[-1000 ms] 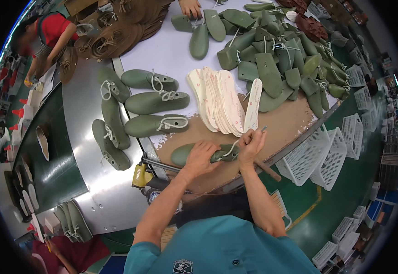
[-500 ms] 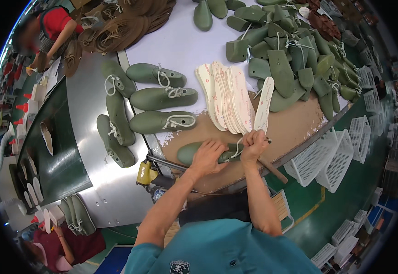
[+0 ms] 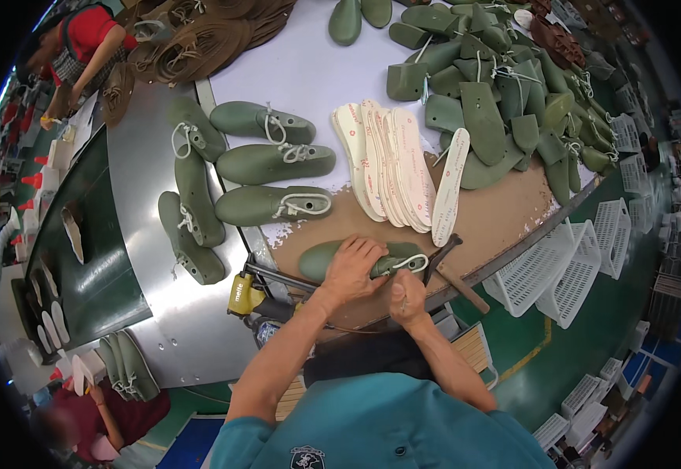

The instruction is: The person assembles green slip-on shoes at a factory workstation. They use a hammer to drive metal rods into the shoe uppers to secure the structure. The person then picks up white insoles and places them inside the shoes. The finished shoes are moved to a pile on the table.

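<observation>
A green shoe last lies on its side on the brown board at the table's near edge. My left hand is wrapped over its middle, pressing it down. A white cord loop comes out of the last's heel end. Right beside that end, my right hand is closed in a fist; whatever it may hold is hidden in the fingers. A hammer with a wooden handle rests just right of this hand. Beyond the last stand a stack of white insoles and a single insole leaning beside it.
Several corded green lasts lie to the left, and a big heap of lasts fills the far right. A yellow-black air tool sits at the near left edge. White baskets stand on the floor to the right. Two other people work at the left.
My right hand has come down and nearer to me, from above the heel end to beside it. The cord loop now lies slack, and the hammer head is uncovered. My left hand stays on the last.
</observation>
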{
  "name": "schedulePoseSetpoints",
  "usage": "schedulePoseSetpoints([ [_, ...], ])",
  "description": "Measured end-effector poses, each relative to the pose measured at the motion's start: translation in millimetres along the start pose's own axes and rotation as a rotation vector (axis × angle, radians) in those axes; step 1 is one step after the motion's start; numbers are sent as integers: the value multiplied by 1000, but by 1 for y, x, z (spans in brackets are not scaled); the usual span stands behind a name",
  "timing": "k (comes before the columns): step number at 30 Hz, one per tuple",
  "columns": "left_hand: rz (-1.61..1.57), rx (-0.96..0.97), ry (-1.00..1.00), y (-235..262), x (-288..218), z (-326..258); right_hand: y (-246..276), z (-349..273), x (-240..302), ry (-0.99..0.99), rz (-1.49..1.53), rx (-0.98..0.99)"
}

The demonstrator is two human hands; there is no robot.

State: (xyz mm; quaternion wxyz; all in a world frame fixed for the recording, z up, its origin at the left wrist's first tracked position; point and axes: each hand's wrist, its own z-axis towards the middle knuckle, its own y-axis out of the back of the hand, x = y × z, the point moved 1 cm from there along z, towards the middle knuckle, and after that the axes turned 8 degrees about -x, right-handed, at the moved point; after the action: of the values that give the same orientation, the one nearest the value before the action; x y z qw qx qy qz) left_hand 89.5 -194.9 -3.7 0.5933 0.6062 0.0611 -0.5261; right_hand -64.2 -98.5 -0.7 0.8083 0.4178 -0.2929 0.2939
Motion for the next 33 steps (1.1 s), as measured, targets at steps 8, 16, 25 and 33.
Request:
schedulePoseSetpoints([
  [8,5,-35,-15,1,1,1,28,110,-1,-798,1056,-702],
  [16,10,-5,7,2,-1,0,-8,86,-15,-675,931,-587],
  [25,-18,-24,-11,3,-3,0,0,38,3,-150,467,-233],
  [33,24,-1,-3,1,-5,-2,10,38,4,-69,114,-151],
])
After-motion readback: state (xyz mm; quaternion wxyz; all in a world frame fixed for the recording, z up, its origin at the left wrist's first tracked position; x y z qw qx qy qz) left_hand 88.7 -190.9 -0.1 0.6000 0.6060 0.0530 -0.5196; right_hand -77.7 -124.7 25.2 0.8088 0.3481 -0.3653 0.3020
